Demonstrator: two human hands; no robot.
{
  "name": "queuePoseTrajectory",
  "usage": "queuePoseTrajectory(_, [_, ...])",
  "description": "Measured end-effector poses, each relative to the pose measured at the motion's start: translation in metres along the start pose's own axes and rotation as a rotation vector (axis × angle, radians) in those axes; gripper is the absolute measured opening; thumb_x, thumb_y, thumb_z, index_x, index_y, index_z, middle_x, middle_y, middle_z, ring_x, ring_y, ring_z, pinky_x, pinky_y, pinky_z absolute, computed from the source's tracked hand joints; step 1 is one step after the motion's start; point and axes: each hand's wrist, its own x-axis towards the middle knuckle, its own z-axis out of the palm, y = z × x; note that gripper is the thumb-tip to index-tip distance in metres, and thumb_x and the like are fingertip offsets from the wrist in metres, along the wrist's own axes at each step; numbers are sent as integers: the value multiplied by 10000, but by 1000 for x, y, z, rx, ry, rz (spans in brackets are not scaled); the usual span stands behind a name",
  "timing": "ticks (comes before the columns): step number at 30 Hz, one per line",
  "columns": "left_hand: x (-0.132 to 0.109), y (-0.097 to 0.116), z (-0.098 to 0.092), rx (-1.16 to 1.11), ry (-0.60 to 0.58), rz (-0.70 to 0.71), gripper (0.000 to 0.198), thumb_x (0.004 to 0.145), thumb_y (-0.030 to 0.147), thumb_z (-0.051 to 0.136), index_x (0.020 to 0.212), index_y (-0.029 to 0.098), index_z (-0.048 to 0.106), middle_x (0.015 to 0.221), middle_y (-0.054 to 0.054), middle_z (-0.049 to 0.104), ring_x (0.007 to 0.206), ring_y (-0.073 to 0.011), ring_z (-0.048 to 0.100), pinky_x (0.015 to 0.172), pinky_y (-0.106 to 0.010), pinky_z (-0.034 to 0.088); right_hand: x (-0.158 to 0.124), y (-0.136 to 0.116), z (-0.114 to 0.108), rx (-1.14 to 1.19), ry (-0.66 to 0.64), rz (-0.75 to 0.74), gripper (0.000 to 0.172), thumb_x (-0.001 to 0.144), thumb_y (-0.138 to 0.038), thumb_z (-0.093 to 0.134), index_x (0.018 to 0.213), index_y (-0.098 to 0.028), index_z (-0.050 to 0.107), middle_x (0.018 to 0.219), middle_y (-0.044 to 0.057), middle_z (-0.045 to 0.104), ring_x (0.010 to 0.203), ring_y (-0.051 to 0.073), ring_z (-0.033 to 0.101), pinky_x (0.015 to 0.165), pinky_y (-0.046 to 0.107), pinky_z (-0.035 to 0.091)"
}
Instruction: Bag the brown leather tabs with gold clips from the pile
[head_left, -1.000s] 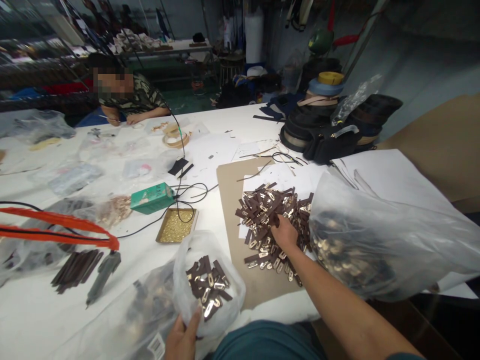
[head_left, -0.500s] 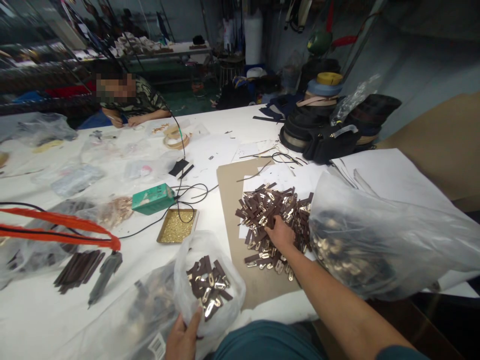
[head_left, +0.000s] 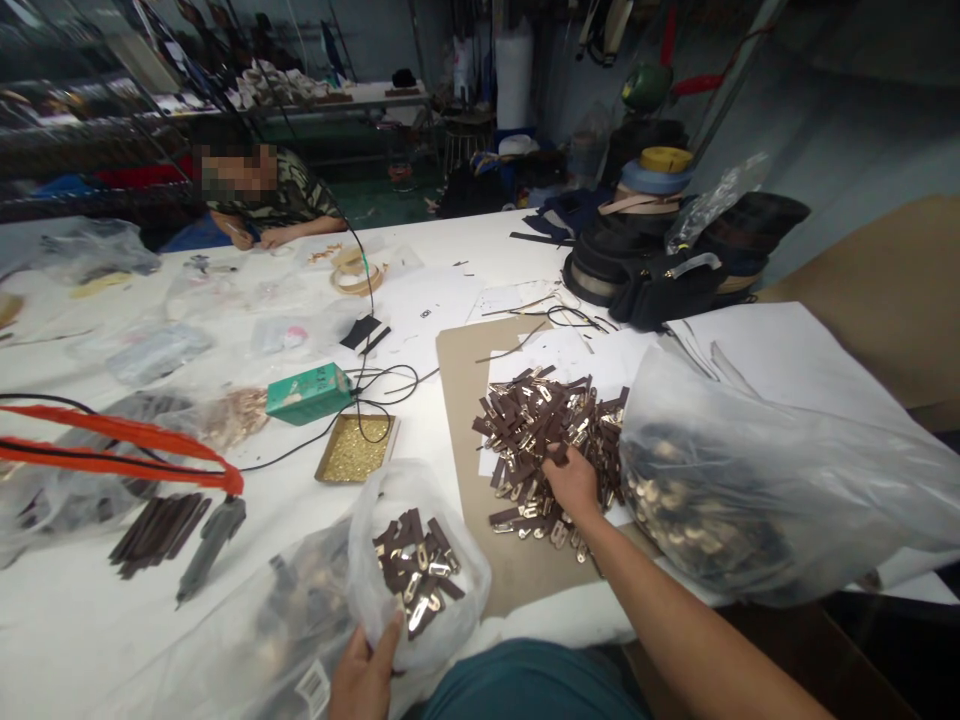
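1. The left hand [head_left: 366, 672], nearer than the pile and to its left, pinches the edge of a plastic bag [head_left: 363, 545] between thumb and fingers.
2. Inside that bag, which gapes upward, lie loose brown strips with shiny metal ends [head_left: 421, 570], like those in the pile.
3. Well to the left of the pile, a grey tool [head_left: 206, 555] hangs by an orange band [head_left: 157, 437], beside a bundle of plain brown strips [head_left: 157, 530].
4. Just right of the pile sits a large clear bag [head_left: 697, 490], bulging with shiny and dark pieces.
5. The right hand [head_left: 574, 480] reaches onto the near part of the pile, fingers bent down among the strips; I cannot tell whether they grip one.
6. The pile [head_left: 525, 415] itself is a loose heap of metal-ended brown strips, lying on paper and brown card [head_left: 517, 585].
7. Left of the pile stands a shallow box [head_left: 393, 442] of small golden bits [head_left: 349, 452].
8. Beyond that box, also left of the pile, is a green box [head_left: 309, 393] with black cords.
9. Beyond the pile, to its right, rolls of tape [head_left: 656, 178] stand stacked.
10. Farthest, beyond the pile and to its left, a person [head_left: 300, 190] in a camouflage shirt sits at the table [head_left: 431, 420].
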Motion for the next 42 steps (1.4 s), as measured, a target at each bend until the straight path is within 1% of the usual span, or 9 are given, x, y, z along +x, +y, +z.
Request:
queuePoseTrajectory(2, [1, 1, 1, 11, 8, -7, 809, 756, 765, 591, 1214, 105, 683, 1043, -115, 764, 884, -288, 710, 758, -372, 571, -27, -11, 10, 119, -92, -33, 359, 832, -320, 610, 1138, -178, 733, 961, 32, 717, 851, 190, 666, 845, 279, 523])
queuePoseTrajectory(7, [2, 7, 0, 11, 1, 9, 748, 781, 742, 594, 1168, 110, 695, 1015, -118, 766, 875, -295, 715, 750, -372, 571, -93, -38, 49, 233, -660, -197, 472, 789, -290, 717, 1254, -211, 706, 1055, 9, 714, 797, 150, 665, 700, 229, 541])
queuePoseTrajectory(9, [1, 4, -2, 1, -2, 27, 752, 796, 746, 589, 1196, 118, 684, 1062, -119, 765, 913, -299, 718, 765, -369, 574, -85, -42, 48, 137, -644, -314, 493, 794, -267, 755, 1284, -243, 705, 1192, 10, 682, 862, 143, 660, 796, 246, 556])
queuePoseTrajectory(12, [2, -7, -4, -19, -7, 18, 763, 799, 753, 590, 1207, 113, 675, 1067, -120, 764, 929, -298, 720, 775, -363, 577, -31, -39, 25, -41, -477, -386, 521, 874, -166, 653, 1388, -254, 650, 1432, 42, 551, 1169, 193, 597, 1042, 307, 488])
queuePoseTrajectory(15, [3, -17, -4, -41, -21, 1, 755, 806, 743, 595, 1215, 112, 666, 1072, -117, 761, 925, -290, 720, 771, -355, 578, 31, -33, -3, -621, -359, -500, 574, 892, -119, 624, 1449, -258, 607, 1494, 74, 484, 1287, 239, 527, 1058, 315, 464])
queuePoseTrajectory(18, [2, -16, -3, -68, -5, -2, 736, 806, 720, 602, 1219, 113, 664, 1086, -118, 760, 909, -287, 718, 758, -358, 577, 60, -25, -21, -892, -367, -597, 523, 908, -150, 654, 1421, -246, 616, 1416, 102, 520, 1227, 248, 533, 1023, 317, 458])
queuePoseTrajectory(25, [-6, -2, 1, -128, -1, -9, 733, 784, 698, 641, 1220, 110, 668, 1024, -122, 761, 921, -295, 723, 713, -343, 562, 60, -8, -32, -1004, -412, -692, 327, 922, -263, 711, 1243, -205, 694, 1202, 123, 580, 1186, 269, 502, 1019, 342, 407])
queuePoseTrajectory(34, [-8, 3, 1, -99, 32, 2, 711, 759, 690, 659, 1163, 105, 681, 994, -114, 761, 884, -292, 712, 722, -349, 557, 71, -23, -29, -1049, -499, -796, 265, 870, -205, 727, 1128, -157, 691, 1207, 116, 627, 1214, 276, 501, 1069, 401, 327])
queuePoseTrajectory(42, [-6, -12, 4, -74, 52, 27, 748, 747, 740, 633, 1153, 114, 695, 963, -104, 757, 873, -294, 708, 717, -355, 561, 87, -20, -43, -948, -594, -593, 246, 991, -352, 641, 1190, -234, 726, 1236, 73, 656, 1188, 238, 583, 978, 313, 385])
